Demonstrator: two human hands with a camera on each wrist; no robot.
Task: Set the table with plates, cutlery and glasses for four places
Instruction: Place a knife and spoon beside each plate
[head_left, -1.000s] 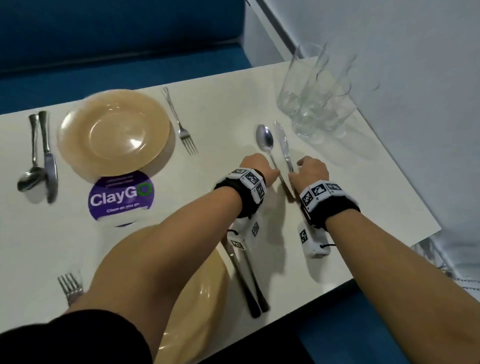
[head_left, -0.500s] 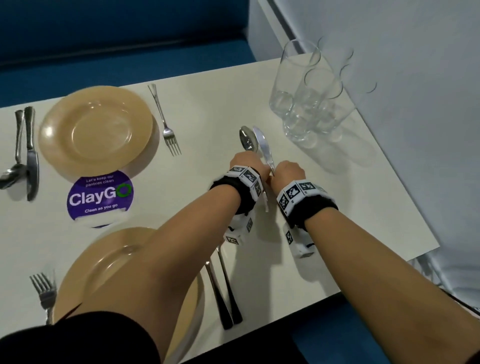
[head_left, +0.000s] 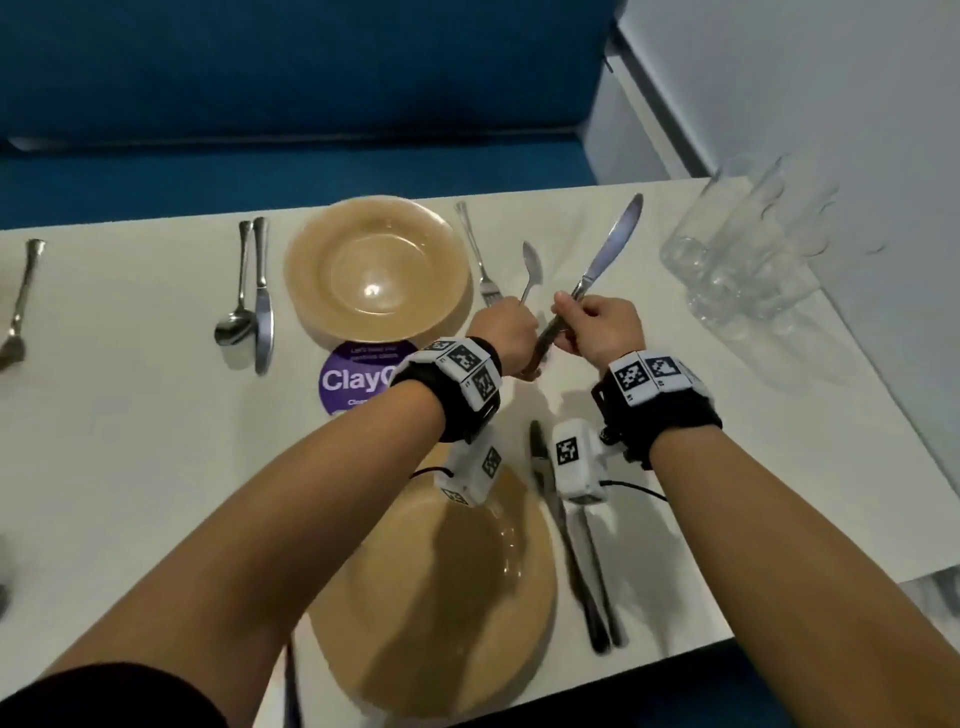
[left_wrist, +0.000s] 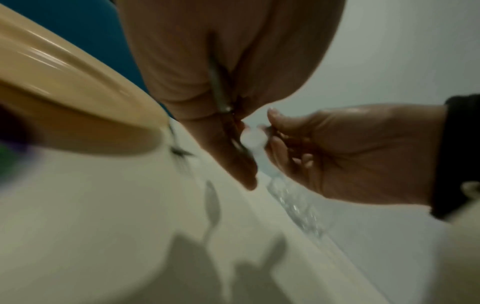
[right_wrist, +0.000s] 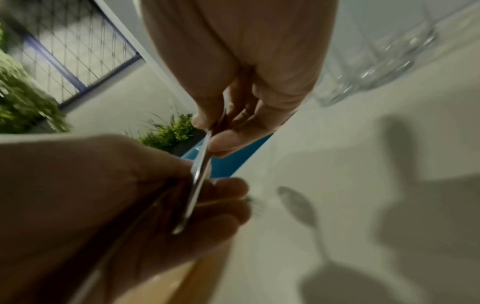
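1. White desk (head_left: 156, 467), blue bench behind.
2. Knife (head_left: 605, 260): plain steel, rounded blade rising up-right out of the right hand (head_left: 597, 325) grip, pinched at the handle.
3. Spoon (head_left: 531, 270): small steel bowl upright above the left hand (head_left: 506, 332) grip, fingers curled round its handle.

On the surface (head_left: 156, 467): far plate (head_left: 376, 267) behind near plate (head_left: 467, 597), sticker (head_left: 353, 379) between. Left of far plate, spoon (head_left: 236, 312) beside knife (head_left: 262, 296); right of it, fork (head_left: 478, 254). Glasses (head_left: 748, 260) clustered at far right corner.
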